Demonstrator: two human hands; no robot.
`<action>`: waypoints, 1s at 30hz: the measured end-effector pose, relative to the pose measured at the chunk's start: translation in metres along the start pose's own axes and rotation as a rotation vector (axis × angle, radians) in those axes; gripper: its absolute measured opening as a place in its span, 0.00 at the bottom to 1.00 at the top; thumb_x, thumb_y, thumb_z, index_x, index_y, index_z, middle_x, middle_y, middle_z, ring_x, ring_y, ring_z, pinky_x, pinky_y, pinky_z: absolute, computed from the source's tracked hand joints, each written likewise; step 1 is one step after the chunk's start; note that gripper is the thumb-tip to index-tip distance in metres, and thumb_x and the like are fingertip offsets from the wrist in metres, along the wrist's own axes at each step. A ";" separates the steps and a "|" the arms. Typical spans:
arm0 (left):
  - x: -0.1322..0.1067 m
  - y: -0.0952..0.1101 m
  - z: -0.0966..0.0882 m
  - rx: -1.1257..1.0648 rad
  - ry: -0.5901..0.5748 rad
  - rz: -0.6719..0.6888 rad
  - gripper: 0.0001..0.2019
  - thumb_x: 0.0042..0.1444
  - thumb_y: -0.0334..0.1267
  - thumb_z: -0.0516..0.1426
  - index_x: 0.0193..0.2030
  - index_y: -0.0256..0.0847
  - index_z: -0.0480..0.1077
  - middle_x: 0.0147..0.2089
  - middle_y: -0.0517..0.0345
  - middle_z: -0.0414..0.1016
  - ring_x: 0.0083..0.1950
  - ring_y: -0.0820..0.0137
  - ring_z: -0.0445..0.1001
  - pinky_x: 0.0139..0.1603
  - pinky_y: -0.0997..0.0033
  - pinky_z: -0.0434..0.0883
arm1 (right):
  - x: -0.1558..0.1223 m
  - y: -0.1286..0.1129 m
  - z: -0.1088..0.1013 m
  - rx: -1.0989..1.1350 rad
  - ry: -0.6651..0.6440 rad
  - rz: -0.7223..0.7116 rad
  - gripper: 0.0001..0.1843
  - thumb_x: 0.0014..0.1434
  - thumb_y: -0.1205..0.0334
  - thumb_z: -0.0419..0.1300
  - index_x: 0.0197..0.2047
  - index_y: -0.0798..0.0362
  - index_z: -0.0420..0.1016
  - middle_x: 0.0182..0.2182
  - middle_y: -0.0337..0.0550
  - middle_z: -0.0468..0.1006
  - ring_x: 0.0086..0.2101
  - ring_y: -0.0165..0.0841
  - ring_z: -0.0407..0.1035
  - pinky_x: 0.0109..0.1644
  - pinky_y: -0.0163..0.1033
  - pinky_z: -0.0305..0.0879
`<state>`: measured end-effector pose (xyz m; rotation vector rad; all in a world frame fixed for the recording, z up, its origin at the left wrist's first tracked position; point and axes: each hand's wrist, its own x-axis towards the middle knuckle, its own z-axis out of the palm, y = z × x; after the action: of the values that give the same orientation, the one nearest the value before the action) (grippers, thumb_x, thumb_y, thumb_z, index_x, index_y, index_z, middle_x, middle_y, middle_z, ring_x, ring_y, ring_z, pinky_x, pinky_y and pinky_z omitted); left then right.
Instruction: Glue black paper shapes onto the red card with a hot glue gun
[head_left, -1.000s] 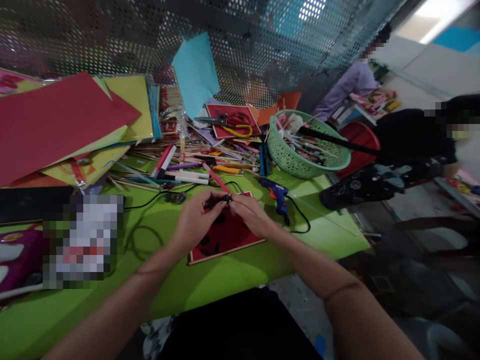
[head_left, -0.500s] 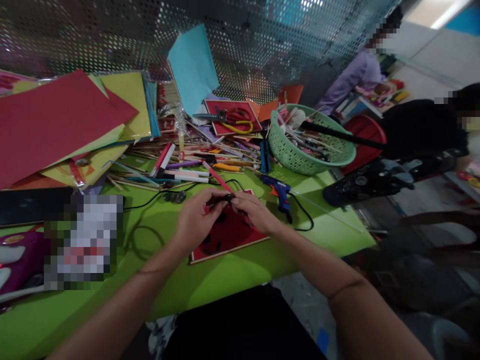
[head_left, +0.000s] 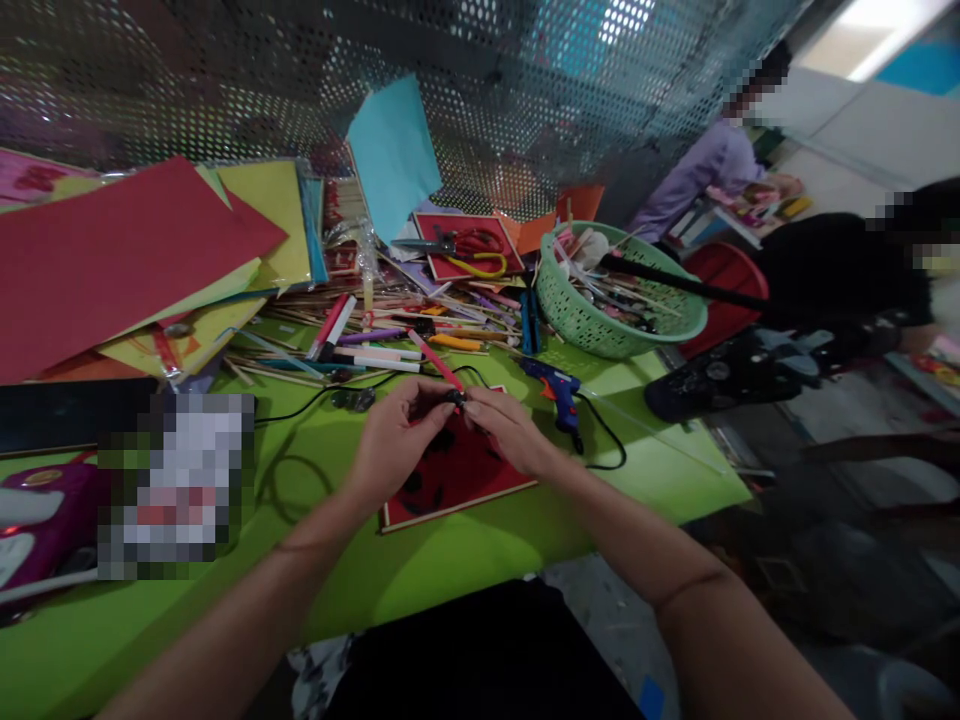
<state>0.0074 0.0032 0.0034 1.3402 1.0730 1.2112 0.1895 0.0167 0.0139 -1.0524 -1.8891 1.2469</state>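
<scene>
Above a red panel with a pale wooden border (head_left: 480, 475), my two hands meet fingertip to fingertip. My left hand (head_left: 401, 430) pinches a small dark piece (head_left: 454, 398), too small to make out its kind. The fingers of my right hand (head_left: 506, 425) close on the same dark piece from the other side. A pink-red strip (head_left: 436, 362) slants up and away from between the fingertips; which hand grips it I cannot tell. Dark shapes lie on the panel, partly hidden by my hands. Just right of the panel rests a blue glue gun (head_left: 555, 388) with a black cord.
Behind my hands lie markers (head_left: 375, 358), thin sticks and scissors (head_left: 472, 245). A green basket (head_left: 622, 310) of scraps stands at the back right, near a dark bottle-like object (head_left: 690, 385). Coloured paper (head_left: 135, 260) is piled left. A person in a purple sleeve (head_left: 697, 165) is beyond.
My hands stay together over the panel, still pinching the dark piece, with only slight finger movement. The whole view has shifted slightly, the background sitting a little lower.
</scene>
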 end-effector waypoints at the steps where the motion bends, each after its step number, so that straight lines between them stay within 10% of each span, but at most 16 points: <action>1: 0.000 0.000 0.000 -0.010 0.002 -0.008 0.11 0.56 0.40 0.63 0.43 0.39 0.74 0.41 0.53 0.81 0.42 0.66 0.78 0.46 0.66 0.74 | 0.000 0.001 0.000 -0.022 0.000 -0.014 0.18 0.68 0.53 0.49 0.28 0.51 0.62 0.25 0.35 0.62 0.29 0.31 0.57 0.36 0.38 0.52; 30: -0.001 0.001 -0.001 0.048 0.019 -0.033 0.10 0.55 0.37 0.61 0.44 0.39 0.74 0.40 0.55 0.79 0.40 0.69 0.77 0.43 0.69 0.73 | -0.001 -0.005 0.000 -0.531 0.167 -0.155 0.10 0.67 0.53 0.55 0.39 0.51 0.67 0.33 0.41 0.73 0.33 0.33 0.66 0.37 0.38 0.58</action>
<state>0.0063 0.0025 0.0038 1.3443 1.1401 1.1830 0.1884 0.0141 0.0181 -1.1985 -2.1730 0.5562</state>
